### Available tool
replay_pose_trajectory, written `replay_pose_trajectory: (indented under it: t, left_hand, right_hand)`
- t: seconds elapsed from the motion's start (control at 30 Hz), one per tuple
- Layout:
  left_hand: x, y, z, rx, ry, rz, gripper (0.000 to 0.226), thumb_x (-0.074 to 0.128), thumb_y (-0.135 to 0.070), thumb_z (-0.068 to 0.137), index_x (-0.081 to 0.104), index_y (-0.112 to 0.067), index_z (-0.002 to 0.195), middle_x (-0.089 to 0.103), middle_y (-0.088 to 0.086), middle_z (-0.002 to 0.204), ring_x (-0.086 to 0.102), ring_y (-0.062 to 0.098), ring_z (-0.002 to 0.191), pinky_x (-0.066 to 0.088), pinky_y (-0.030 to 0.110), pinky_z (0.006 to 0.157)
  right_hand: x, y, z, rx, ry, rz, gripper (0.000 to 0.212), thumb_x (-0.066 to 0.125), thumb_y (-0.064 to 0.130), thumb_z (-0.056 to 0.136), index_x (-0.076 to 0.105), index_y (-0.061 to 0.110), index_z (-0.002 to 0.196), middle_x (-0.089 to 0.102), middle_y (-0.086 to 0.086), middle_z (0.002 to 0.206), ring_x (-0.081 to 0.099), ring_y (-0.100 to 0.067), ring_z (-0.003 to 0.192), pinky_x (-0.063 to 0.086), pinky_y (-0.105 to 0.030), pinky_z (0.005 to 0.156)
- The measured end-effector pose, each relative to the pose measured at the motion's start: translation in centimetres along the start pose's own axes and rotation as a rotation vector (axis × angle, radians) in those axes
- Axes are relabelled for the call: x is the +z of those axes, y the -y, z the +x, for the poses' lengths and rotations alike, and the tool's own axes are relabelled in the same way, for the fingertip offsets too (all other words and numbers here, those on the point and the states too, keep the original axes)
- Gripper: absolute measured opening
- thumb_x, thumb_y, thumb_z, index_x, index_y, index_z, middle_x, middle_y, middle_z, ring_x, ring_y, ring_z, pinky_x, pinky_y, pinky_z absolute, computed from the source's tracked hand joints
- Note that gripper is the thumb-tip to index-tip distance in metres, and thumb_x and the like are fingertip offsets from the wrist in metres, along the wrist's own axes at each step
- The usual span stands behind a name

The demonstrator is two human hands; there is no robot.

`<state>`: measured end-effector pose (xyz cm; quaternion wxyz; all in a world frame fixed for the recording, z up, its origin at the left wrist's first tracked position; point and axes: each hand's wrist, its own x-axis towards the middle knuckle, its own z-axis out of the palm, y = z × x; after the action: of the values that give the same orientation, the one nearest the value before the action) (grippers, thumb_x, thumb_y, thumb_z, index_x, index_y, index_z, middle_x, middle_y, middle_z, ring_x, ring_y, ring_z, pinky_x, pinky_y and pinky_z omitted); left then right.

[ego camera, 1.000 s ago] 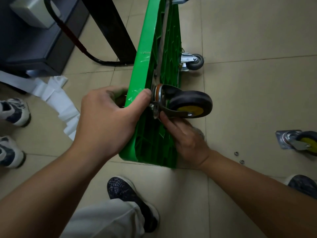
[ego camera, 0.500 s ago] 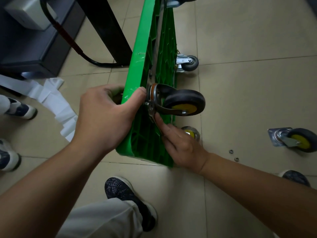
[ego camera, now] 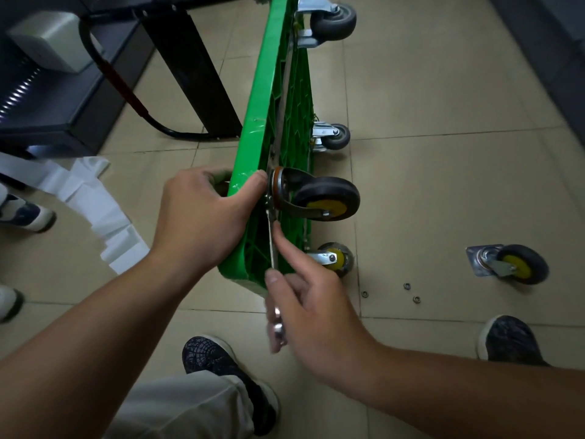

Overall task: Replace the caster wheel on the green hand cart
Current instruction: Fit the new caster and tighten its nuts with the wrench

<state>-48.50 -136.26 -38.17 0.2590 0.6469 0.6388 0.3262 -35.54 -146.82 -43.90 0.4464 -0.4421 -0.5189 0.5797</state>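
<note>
The green hand cart [ego camera: 278, 90] stands on its side on the tiled floor. A black caster wheel with a yellow hub [ego camera: 326, 198] sits against its underside near the close end. My left hand [ego camera: 202, 217] grips the cart's edge, thumb beside the caster's plate. My right hand [ego camera: 313, 315] holds a thin silver wrench [ego camera: 271, 245] that runs up to the caster's plate, index finger stretched along it. A second yellow-hub caster [ego camera: 335, 258] sits lower on the cart. A loose caster [ego camera: 512, 264] lies on the floor to the right.
Three small nuts or washers [ego camera: 406, 285] lie on the tiles near the loose caster. Two grey casters [ego camera: 335, 22] are at the cart's far end. White paper strips [ego camera: 95, 201] lie left, a dark stand [ego camera: 196, 68] behind. My shoes [ego camera: 228, 372] and another person's shoes [ego camera: 25, 213] are nearby.
My right hand has drawn back from under the caster toward me and now holds a wrench against the plate. The left hand keeps its grip on the cart.
</note>
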Motion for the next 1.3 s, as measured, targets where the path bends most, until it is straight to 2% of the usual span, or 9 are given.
replay_pose_trajectory:
  t: [0.17, 0.37, 0.43, 0.47, 0.53, 0.63, 0.73, 1.07, 1.3]
  left_hand:
    - [-0.1, -0.1, 0.1, 0.021, 0.003, 0.03, 0.025, 0.065, -0.054, 0.089, 0.077, -0.033, 0.083, 0.072, -0.021, 0.067, 0.066, -0.004, 0.056, 0.042, 0.012, 0.046]
    - [-0.1, -0.1, 0.1, 0.006, 0.038, 0.003, 0.027, 0.066, -0.055, 0.09, 0.079, -0.032, 0.095, 0.076, -0.019, 0.076, 0.072, -0.002, 0.067, 0.059, 0.028, 0.059]
    - [-0.2, -0.3, 0.1, 0.005, 0.048, -0.001, 0.024, 0.066, -0.054, 0.09, 0.078, -0.034, 0.093, 0.076, -0.019, 0.075, 0.073, -0.001, 0.067, 0.062, 0.032, 0.06]
    - [-0.2, -0.3, 0.1, 0.004, 0.05, -0.004, 0.023, 0.066, -0.053, 0.09, 0.078, -0.034, 0.094, 0.076, -0.019, 0.075, 0.073, -0.001, 0.067, 0.063, 0.034, 0.061]
    - [-0.2, -0.3, 0.0, -0.002, 0.051, -0.012, 0.025, 0.067, -0.051, 0.091, 0.079, -0.031, 0.098, 0.077, -0.017, 0.076, 0.074, 0.0, 0.068, 0.064, 0.034, 0.062]
    - [-0.2, -0.2, 0.0, -0.008, 0.049, -0.023, 0.029, 0.068, -0.048, 0.092, 0.08, -0.026, 0.107, 0.077, -0.016, 0.078, 0.074, -0.001, 0.069, 0.062, 0.027, 0.059]
    - [-0.1, -0.2, 0.0, -0.008, 0.049, -0.024, 0.031, 0.068, -0.047, 0.093, 0.08, -0.024, 0.11, 0.078, -0.015, 0.081, 0.074, 0.0, 0.069, 0.062, 0.027, 0.06]
    - [0.0, -0.2, -0.1, -0.024, 0.05, -0.05, 0.022, 0.068, -0.043, 0.095, 0.08, -0.027, 0.104, 0.077, -0.017, 0.08, 0.075, 0.002, 0.07, 0.063, 0.029, 0.061]
    - [0.0, -0.2, -0.1, -0.017, 0.042, -0.046, 0.02, 0.068, -0.042, 0.095, 0.08, -0.028, 0.102, 0.077, -0.019, 0.079, 0.074, 0.001, 0.069, 0.059, 0.02, 0.056]
  right_hand:
    - [1.4, 2.6, 0.1, -0.003, 0.006, 0.122, 0.056, 0.041, 0.021, 0.105, 0.025, 0.045, 0.153, 0.059, -0.001, 0.055, 0.062, -0.018, 0.042, 0.047, -0.024, 0.043]
    - [0.4, -2.2, -2.2, -0.097, -0.071, -0.026, 0.059, 0.043, 0.033, 0.1, 0.024, 0.057, 0.15, 0.052, 0.014, 0.065, 0.045, -0.016, 0.053, 0.045, -0.035, 0.05]
    - [-1.0, -4.0, -1.3, -0.188, -0.089, -0.16, 0.061, 0.041, 0.025, 0.102, 0.019, 0.04, 0.158, 0.065, 0.026, 0.104, 0.063, -0.005, 0.083, 0.054, -0.028, 0.075]
    - [-1.7, -4.7, -0.5, -0.236, -0.099, -0.233, 0.061, 0.04, 0.019, 0.103, 0.018, 0.028, 0.159, 0.058, 0.02, 0.135, 0.062, -0.004, 0.113, 0.051, -0.027, 0.097]
    - [-3.2, -6.0, 1.3, -0.353, -0.13, -0.416, 0.058, 0.041, 0.011, 0.103, 0.019, 0.012, 0.157, 0.043, -0.003, 0.155, 0.049, -0.01, 0.136, 0.041, -0.029, 0.113]
    - [-4.6, -7.3, 3.2, -0.468, -0.125, -0.609, 0.056, 0.042, 0.007, 0.104, 0.021, 0.011, 0.156, 0.063, -0.024, 0.111, 0.065, -0.037, 0.09, 0.056, -0.044, 0.082]
    - [-5.4, -8.3, 4.6, -0.531, -0.09, -0.672, 0.062, 0.045, -0.008, 0.1, 0.02, 0.007, 0.154, 0.052, -0.014, 0.088, 0.052, -0.03, 0.07, 0.052, -0.042, 0.07]
    - [-7.2, -10.7, 7.9, -0.632, -0.028, -0.78, 0.071, 0.052, -0.021, 0.09, 0.025, 0.004, 0.151, 0.06, -0.021, 0.098, 0.06, -0.038, 0.08, 0.055, -0.047, 0.08]
    - [-8.4, -11.2, 9.7, -0.734, -0.012, -0.886, 0.093, 0.055, -0.024, 0.081, 0.02, 0.021, 0.155, 0.061, -0.025, 0.122, 0.057, -0.04, 0.108, 0.05, -0.043, 0.1]
